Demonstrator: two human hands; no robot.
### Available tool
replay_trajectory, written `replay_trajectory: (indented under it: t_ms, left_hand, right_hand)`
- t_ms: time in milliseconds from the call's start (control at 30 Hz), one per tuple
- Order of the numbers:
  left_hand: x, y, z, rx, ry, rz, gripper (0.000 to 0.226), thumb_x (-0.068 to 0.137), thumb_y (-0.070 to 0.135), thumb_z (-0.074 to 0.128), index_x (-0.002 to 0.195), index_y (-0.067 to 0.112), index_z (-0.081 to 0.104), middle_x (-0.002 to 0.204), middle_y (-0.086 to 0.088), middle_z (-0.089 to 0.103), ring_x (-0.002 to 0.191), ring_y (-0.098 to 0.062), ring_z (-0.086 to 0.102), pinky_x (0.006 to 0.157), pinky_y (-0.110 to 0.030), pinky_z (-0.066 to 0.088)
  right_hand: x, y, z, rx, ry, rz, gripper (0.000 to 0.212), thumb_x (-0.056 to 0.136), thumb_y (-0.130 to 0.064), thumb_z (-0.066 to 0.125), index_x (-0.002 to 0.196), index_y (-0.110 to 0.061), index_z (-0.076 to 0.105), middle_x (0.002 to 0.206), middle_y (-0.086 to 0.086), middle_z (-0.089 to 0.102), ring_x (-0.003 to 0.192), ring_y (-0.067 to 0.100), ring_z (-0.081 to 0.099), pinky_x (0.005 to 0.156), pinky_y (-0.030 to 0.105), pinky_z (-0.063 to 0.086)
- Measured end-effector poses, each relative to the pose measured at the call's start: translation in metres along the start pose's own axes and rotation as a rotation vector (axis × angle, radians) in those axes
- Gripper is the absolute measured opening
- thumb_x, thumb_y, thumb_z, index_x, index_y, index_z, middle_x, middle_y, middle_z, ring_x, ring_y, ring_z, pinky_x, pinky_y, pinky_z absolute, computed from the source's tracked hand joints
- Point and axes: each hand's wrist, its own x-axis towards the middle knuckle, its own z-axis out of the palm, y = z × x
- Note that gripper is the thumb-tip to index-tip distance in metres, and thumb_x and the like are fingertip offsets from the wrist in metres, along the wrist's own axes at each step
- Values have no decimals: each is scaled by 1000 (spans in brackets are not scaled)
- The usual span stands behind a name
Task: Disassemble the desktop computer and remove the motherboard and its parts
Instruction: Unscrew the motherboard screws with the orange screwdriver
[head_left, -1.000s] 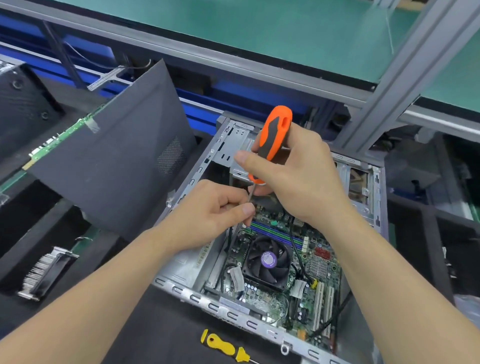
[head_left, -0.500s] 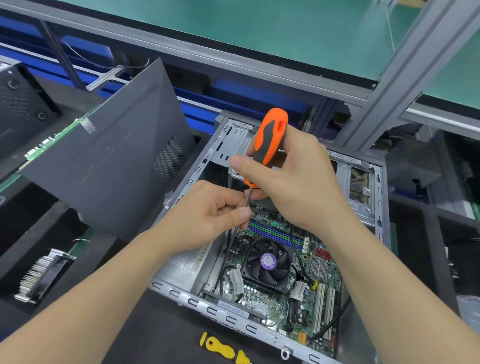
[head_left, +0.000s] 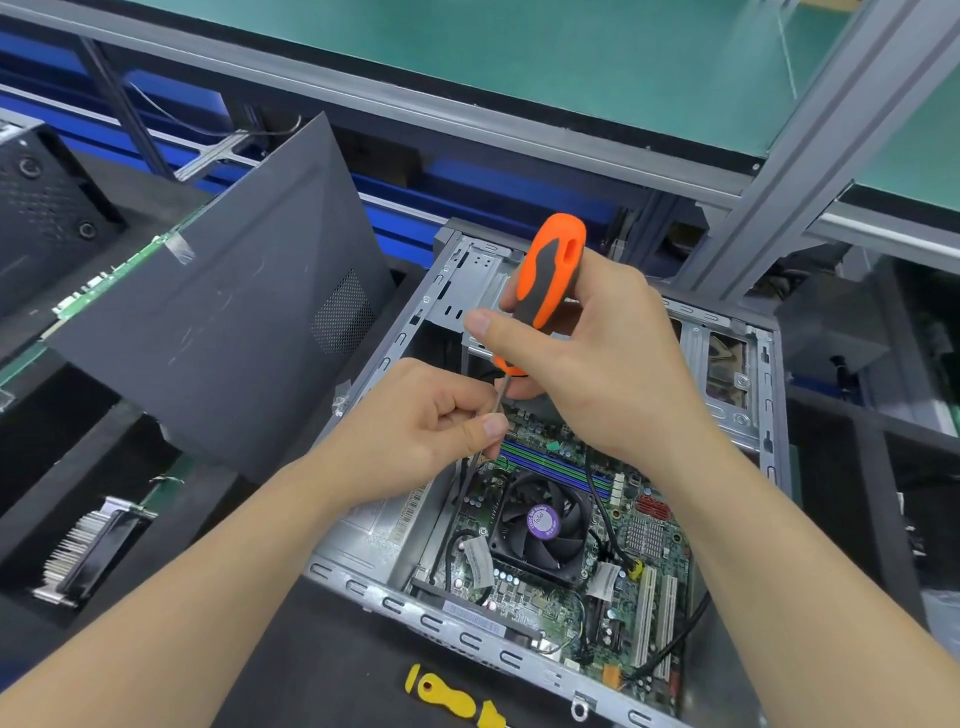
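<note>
Bright even overhead light; sharp; edges bowed.

Two hands, the left hand (head_left: 415, 431) and the right hand (head_left: 597, 364); one orange-handled screwdriver (head_left: 550, 280); one yellow-handled tool (head_left: 447, 699) at the bench's near edge; one open computer case (head_left: 457, 631); one motherboard (head_left: 569, 603); one cooler fan (head_left: 543, 525); two white slots (head_left: 645, 618); one grey side panel (head_left: 234, 322).

Bare forearms (head_left: 223, 597) (short, plain nails (head_left: 492, 429))
</note>
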Motion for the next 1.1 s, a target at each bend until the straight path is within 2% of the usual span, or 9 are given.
replay_trajectory:
  t_ms: [467,633,1100]
  left_hand:
    - [0,-1,0,6,-3,22,33,99,29,60,70,17,69,46,10,37,42,-6,30,49,-15,21]
    - [0,-2,1,-5,-6,37,38,97,42,57,70,19,70,48,-5,36,44,-8,27,49,-21,21]
    - [0,-4,0,-24,-19,31,38,97,44,58,70,20,70,48,-4,33,44,-9,25,49,-23,18]
  right_hand:
    - [0,-1,0,-7,3,-4,24,84,-34,84,84,-21,64,74,0,68,69,22,71,57,46,62]
    - [-2,-1,-1,6,-5,-7,24,85,-32,84,86,-19,64,75,2,68,63,20,72,52,44,61]
    - [-4,-2,0,9,-15,2,23,85,-30,84,85,-20,64,74,2,68,60,18,72,52,44,61]
